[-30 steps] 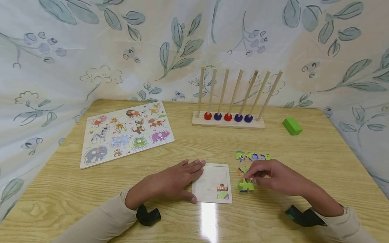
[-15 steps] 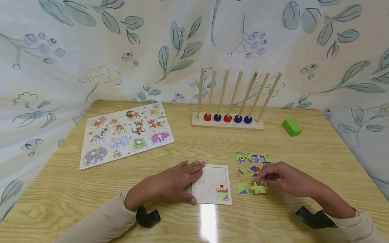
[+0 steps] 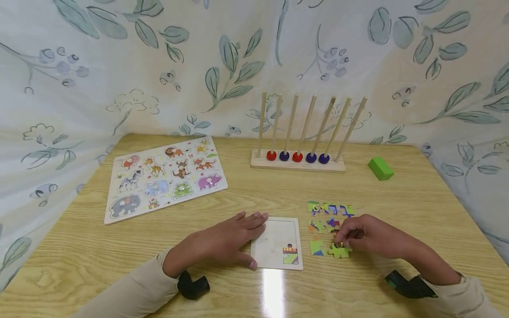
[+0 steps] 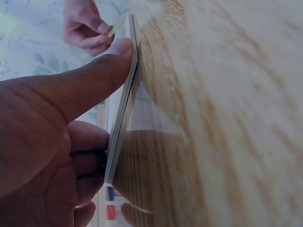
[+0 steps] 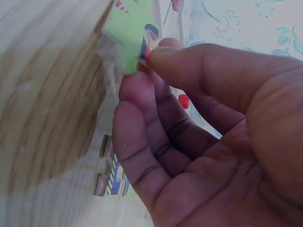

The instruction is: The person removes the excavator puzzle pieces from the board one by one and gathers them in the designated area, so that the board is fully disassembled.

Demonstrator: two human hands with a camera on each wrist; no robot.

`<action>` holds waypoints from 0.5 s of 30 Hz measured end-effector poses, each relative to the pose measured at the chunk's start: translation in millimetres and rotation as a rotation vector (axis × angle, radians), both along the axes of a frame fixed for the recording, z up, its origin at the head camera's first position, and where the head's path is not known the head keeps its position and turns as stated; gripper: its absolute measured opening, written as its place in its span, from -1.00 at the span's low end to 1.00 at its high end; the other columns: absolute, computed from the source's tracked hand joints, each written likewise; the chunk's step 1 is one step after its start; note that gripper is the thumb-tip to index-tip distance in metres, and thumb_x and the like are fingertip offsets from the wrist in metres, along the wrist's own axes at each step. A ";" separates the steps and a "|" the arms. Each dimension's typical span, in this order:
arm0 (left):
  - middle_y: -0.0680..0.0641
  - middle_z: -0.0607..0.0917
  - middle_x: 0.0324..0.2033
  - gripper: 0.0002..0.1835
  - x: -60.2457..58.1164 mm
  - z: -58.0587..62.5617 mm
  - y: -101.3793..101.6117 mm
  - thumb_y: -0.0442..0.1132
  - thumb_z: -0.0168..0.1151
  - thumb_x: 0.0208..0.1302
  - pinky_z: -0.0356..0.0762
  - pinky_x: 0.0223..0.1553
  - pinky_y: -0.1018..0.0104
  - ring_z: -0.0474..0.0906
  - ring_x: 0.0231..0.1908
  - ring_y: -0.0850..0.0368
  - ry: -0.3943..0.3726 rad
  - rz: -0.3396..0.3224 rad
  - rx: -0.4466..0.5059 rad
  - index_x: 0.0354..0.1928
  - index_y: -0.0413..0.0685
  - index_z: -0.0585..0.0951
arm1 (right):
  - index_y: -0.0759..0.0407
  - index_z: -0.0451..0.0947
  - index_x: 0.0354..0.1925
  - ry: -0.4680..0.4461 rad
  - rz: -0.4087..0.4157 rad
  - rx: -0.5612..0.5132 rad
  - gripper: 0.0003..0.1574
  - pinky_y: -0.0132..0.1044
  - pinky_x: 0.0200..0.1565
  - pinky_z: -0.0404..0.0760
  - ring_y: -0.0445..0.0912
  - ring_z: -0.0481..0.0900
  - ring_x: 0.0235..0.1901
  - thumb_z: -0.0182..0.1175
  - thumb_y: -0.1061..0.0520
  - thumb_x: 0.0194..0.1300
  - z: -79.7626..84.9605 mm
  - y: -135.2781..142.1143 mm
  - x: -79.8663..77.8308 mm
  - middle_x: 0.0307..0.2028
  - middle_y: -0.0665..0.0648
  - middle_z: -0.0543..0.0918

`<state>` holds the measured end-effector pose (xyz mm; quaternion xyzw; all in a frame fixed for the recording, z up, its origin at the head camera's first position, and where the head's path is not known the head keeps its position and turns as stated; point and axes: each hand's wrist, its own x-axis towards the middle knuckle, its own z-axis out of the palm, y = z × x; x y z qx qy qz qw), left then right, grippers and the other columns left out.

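Observation:
My left hand [image 3: 230, 238] lies flat over the left edge of a square wooden puzzle tray [image 3: 272, 254], fingers extended. In the left wrist view its thumb [image 4: 99, 78] touches the tray's edge. Joined green and striped jigsaw pieces [image 3: 290, 256] sit in the tray's lower right corner. To the right of the tray, my right hand [image 3: 371, 236] pinches a green jigsaw piece [image 3: 339, 252] between thumb and fingertips. In the right wrist view the jigsaw piece [image 5: 128, 40] is tilted above the wood. Loose jigsaw pieces [image 3: 317, 246] lie beside it in rows, partly hidden by the right hand.
An animal peg puzzle board [image 3: 165, 179] lies at the back left. Behind the tray stands a wooden rack [image 3: 298, 164] with upright rods and red and blue beads. A green block [image 3: 381, 168] is at the back right. A patterned cloth [image 3: 191, 66] hangs behind the table.
My right hand has moved right with the green jigsaw piece, away from the loose piece with the blue corner, then turned it slightly. The left hand stays on the tray.

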<state>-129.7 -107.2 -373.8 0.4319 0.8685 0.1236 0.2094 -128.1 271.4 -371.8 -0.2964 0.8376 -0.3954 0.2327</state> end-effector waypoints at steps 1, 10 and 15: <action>-0.02 -0.07 0.52 -0.05 0.3 -0.1 0.1 0.15 0.28 0.22 -0.24 0.44 0.10 -0.22 0.48 0.14 -0.001 0.001 0.000 0.49 -0.18 0.13 | 0.09 0.67 -0.21 0.001 -0.006 0.002 -0.80 -0.33 -0.27 0.60 -0.21 0.57 -0.24 0.18 0.34 0.32 0.1 0.0 0.2 -0.20 0.00 0.68; -0.02 -0.07 0.52 -0.05 0.9 -0.6 0.4 0.15 0.28 0.22 -0.23 0.44 0.09 -0.23 0.48 0.13 0.001 -0.004 -0.003 0.49 -0.18 0.13 | 0.07 0.68 -0.23 0.082 -0.043 0.044 -0.83 -0.36 -0.31 0.55 -0.25 0.51 -0.26 0.24 0.31 0.28 2.1 -2.5 2.1 -0.22 -0.02 0.65; -0.04 -0.06 0.52 -0.05 -0.1 -0.7 -0.8 0.15 0.28 0.22 -0.22 0.44 0.07 -0.21 0.48 0.11 0.010 -0.009 0.005 0.49 -0.20 0.13 | 0.15 0.68 -0.16 0.054 -0.047 0.021 -0.83 -0.35 -0.29 0.59 -0.22 0.56 -0.24 0.23 0.29 0.30 7.1 -16.9 2.5 -0.19 0.00 0.67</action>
